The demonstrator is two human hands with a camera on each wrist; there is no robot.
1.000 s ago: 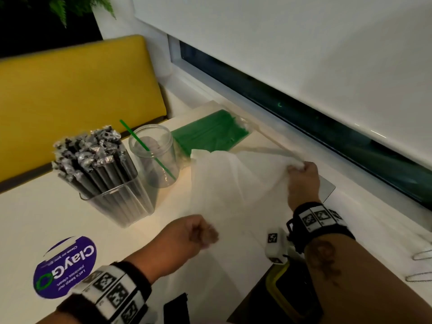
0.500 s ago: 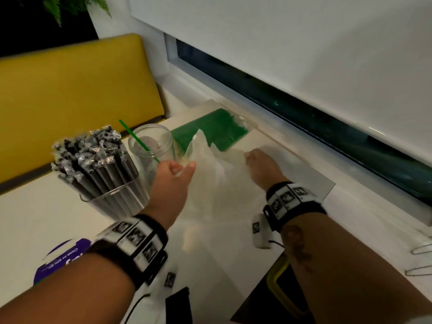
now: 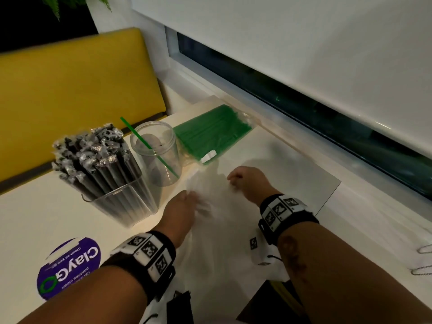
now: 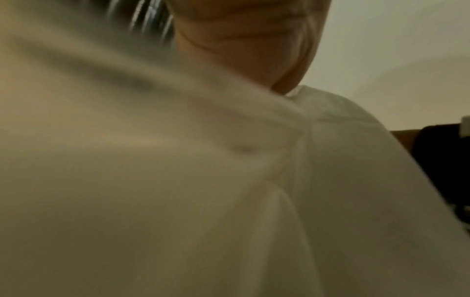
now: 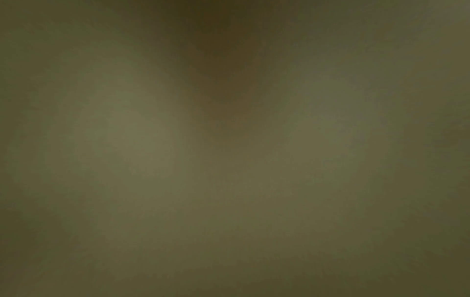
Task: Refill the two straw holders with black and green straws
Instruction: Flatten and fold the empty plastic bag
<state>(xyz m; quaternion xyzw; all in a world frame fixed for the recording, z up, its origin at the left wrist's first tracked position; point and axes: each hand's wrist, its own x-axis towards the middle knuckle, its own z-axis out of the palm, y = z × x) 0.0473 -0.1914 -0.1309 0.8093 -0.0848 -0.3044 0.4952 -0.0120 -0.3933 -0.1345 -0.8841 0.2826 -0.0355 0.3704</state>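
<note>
A square clear holder [image 3: 126, 206] stands at the left, packed with wrapped black straws [image 3: 93, 155]. Beside it a round clear cup [image 3: 161, 164] holds a single green straw [image 3: 149, 148]. A sealed pack of green straws [image 3: 210, 134] lies flat behind the cup. A thin white plastic bag [image 3: 217, 230] lies crumpled on the table before me. My left hand [image 3: 184, 206] grips its left side and my right hand [image 3: 247, 181] is curled on its top right. In the left wrist view the bag [image 4: 178, 180] fills the picture under a finger [image 4: 241, 40]. The right wrist view is dark blur.
A round purple sticker [image 3: 67, 267] is on the white table near my left forearm. A yellow bench back [image 3: 70, 90] rises behind the holders. The window sill [image 3: 350, 206] runs along the right, with wire hooks [image 3: 423, 249] at the far right. A black object [image 3: 180, 307] sits at the table's near edge.
Both hands have drawn the white bag down and toward me, gathering it. My left hand dropped from beside the cup's rim to the table. The pack of green straws now shows in full.
</note>
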